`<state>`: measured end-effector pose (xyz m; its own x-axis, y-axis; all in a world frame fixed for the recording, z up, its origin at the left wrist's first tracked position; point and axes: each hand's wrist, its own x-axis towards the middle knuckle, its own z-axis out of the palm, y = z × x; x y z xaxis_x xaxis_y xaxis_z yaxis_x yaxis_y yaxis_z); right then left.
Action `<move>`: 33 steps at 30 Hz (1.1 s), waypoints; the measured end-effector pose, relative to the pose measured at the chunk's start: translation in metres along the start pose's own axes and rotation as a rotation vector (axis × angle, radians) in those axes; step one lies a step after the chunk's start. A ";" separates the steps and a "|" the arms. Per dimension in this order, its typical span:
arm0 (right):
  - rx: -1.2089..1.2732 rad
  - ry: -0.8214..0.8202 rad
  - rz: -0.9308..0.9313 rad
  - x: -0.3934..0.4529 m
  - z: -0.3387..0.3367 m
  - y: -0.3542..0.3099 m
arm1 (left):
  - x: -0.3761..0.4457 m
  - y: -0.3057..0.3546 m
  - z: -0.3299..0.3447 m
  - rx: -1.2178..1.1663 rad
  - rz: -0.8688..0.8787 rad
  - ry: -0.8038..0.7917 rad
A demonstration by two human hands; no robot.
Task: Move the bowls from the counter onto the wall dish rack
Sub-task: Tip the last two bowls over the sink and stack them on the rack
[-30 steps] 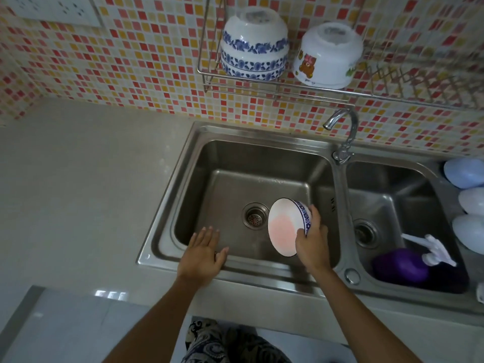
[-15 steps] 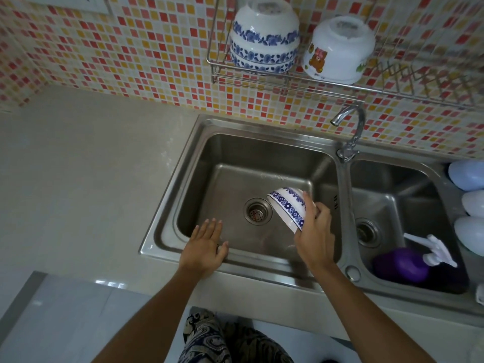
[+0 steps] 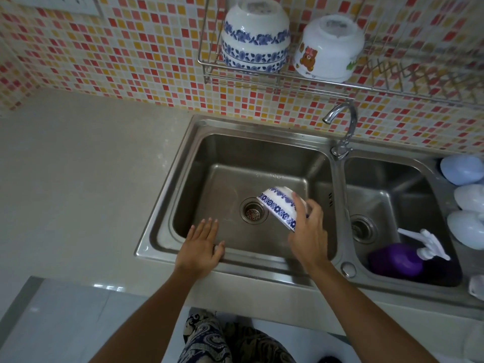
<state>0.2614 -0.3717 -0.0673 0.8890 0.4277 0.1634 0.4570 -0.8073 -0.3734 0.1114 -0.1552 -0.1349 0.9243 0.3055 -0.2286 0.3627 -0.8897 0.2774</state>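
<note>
We tip the bowl upside down over the sink, right hand gripping its rim; left hand rests flat, fingers straight; next we lift it to the rack.

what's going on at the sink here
A person stands at a double sink. Their right hand holds a blue-patterned bowl tipped mouth-down over the left basin, near the drain. The left hand rests flat on the sink's front edge, holding nothing. On the wall rack above, a stack of blue-patterned bowls and a white bowl with a bear picture sit upside down. A purple bottle lies in the right basin.
</note>
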 end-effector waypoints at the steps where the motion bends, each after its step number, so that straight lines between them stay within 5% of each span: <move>1: 0.117 0.015 0.125 0.003 0.000 -0.001 | 0.001 0.000 0.000 0.001 0.000 0.003; 6: 1.136 0.039 0.806 0.013 -0.018 -0.003 | -0.001 0.000 -0.002 0.011 0.027 -0.028; 9: 1.515 -0.071 0.958 0.010 -0.036 0.003 | -0.001 0.005 -0.016 -0.065 0.040 -0.013; 21: 1.881 -0.068 0.653 0.053 -0.152 -0.028 | 0.115 0.109 -0.240 -0.066 0.399 0.685; 33: 1.843 0.067 0.338 0.117 -0.216 -0.044 | 0.185 0.117 -0.278 0.205 0.334 0.568</move>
<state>0.3516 -0.3735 0.1652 0.9441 0.3127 -0.1046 -0.2748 0.5713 -0.7733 0.3576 -0.1083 0.1143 0.9217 0.0850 0.3784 0.0701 -0.9961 0.0530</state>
